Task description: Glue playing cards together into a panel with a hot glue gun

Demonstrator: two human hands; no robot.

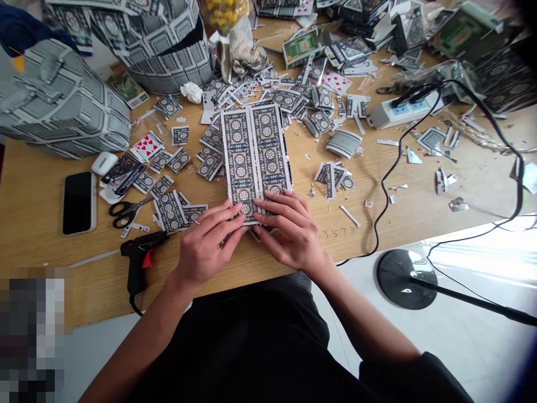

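A panel of patterned playing cards (255,151), set in two long columns side by side, lies on the table in front of me. My left hand (212,240) rests at its near left corner, fingers stretched over the edge. From the right, my right hand (289,226) lies with fingers extended on the near right part of the panel. Both thumbs are near the panel's near edge. Cut card pieces (170,210) lie left of the panel. A black glue gun (140,257) with a red trigger lies beside my left forearm.
Scissors (126,211) and a phone (79,202) lie at the left. Structures built from cards (67,101) stand behind them. Card scraps (319,120) litter the far middle. A power strip (403,110) with a black cable (384,196) sits at right.
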